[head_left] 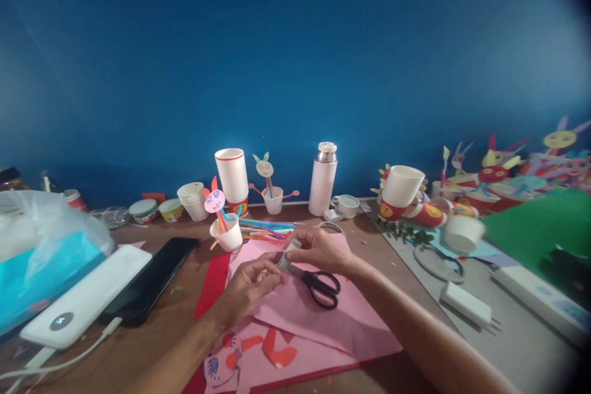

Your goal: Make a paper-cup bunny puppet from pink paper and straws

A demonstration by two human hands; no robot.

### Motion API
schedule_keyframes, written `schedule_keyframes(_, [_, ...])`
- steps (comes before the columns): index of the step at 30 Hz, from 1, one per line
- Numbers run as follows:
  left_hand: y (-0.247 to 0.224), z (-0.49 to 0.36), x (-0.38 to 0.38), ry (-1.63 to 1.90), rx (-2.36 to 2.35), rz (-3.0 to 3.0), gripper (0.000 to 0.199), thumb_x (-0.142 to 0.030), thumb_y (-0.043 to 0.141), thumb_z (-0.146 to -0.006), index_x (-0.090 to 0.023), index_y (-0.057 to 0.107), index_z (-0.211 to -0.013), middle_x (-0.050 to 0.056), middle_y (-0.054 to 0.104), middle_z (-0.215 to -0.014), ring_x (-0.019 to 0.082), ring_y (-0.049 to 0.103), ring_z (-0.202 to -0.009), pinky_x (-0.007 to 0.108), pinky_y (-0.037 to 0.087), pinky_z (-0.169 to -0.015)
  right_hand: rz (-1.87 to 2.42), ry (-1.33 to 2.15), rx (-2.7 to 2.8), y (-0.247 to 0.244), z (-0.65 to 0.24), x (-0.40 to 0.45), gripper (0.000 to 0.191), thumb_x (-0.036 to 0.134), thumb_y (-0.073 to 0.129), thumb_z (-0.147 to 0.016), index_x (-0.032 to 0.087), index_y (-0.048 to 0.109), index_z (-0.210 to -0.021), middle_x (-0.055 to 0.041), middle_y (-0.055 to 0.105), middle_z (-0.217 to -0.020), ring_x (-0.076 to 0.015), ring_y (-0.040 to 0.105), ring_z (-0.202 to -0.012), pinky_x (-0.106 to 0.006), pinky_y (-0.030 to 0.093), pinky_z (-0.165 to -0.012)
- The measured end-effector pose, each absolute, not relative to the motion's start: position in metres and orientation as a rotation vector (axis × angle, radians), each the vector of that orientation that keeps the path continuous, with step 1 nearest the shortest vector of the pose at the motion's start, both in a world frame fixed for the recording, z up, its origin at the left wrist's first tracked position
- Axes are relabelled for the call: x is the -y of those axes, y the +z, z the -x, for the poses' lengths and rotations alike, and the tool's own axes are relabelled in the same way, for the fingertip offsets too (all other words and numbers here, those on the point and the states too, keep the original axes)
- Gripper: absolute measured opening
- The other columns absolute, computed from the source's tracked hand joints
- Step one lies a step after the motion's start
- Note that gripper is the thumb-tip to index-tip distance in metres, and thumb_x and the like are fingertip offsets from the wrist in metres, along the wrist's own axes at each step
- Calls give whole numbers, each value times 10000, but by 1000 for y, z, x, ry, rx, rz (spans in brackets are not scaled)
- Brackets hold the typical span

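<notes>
My right hand (318,249) pinches a small translucent whitish item (290,251) that looks like clear tape, above the pink paper. My left hand (252,286) is beside it with curled fingers; what lies between the fingertips, if anything, is hidden. Black-handled scissors (323,289) rest on the pink paper (364,332), just below my right hand, their blades partly covered. At the paper's lower left lie a pink cut-out face (221,360) with drawn eyes and orange paper cut-outs (279,351).
Behind my hands are coloured sticks (268,229), a rabbit-figure cup (226,234), stacked paper cups (231,175) and a white thermos (323,181). At left lie a phone (152,277) and a power bank (87,295). A charger (467,306) and tipped cups (427,212) are at right.
</notes>
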State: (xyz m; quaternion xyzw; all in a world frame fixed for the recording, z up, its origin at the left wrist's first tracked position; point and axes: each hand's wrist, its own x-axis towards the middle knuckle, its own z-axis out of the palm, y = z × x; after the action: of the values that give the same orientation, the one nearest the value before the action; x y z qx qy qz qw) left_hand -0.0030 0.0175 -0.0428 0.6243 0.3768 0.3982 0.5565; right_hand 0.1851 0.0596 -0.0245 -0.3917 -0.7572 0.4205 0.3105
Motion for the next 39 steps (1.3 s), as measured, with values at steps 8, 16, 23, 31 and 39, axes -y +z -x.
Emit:
schedule_keyframes(8, [-49,4,-18,842,-865,-1469,190,-313,582,-737,-141,652,-702,47,569,-765,109,468,-617,224,375,-552,1057,1090,2155,-21,-184,-54,198,317,517,-767,152,624,-744,39,530,-598,-69,427,-538,-166,322,-498])
schedule_keyframes(16, [-51,6,-21,816,-841,-1373,176,-301,603,-722,-138,642,-666,19,549,-701,82,451,-555,213,385,-520,966,963,2283,-19,-192,-58,184,263,562,-743,184,629,-896,26,563,-700,-83,456,-608,-182,352,-567])
schedule_keyframes(23, [-59,7,-23,843,-811,-1223,152,-277,620,-713,-135,616,-657,24,577,-711,72,468,-486,220,394,-474,997,935,2187,-8,-211,-67,210,205,544,-730,169,575,-934,30,519,-691,-76,440,-589,-183,357,-553])
schedule_keyframes(31, [-57,9,-28,1028,-878,-1073,141,-281,621,-715,-140,631,-720,65,631,-767,111,510,-612,246,480,-565,1389,327,2475,-26,-210,-69,149,205,521,-695,197,633,-794,-15,623,-747,-142,539,-686,-226,335,-611])
schedule_keyframes(39, [-61,12,-35,1144,-967,-993,192,-301,599,-723,-122,627,-784,71,649,-763,104,533,-581,227,480,-527,1500,117,2614,-47,-193,-69,200,227,532,-697,192,659,-849,-63,659,-851,-196,582,-791,-253,354,-671])
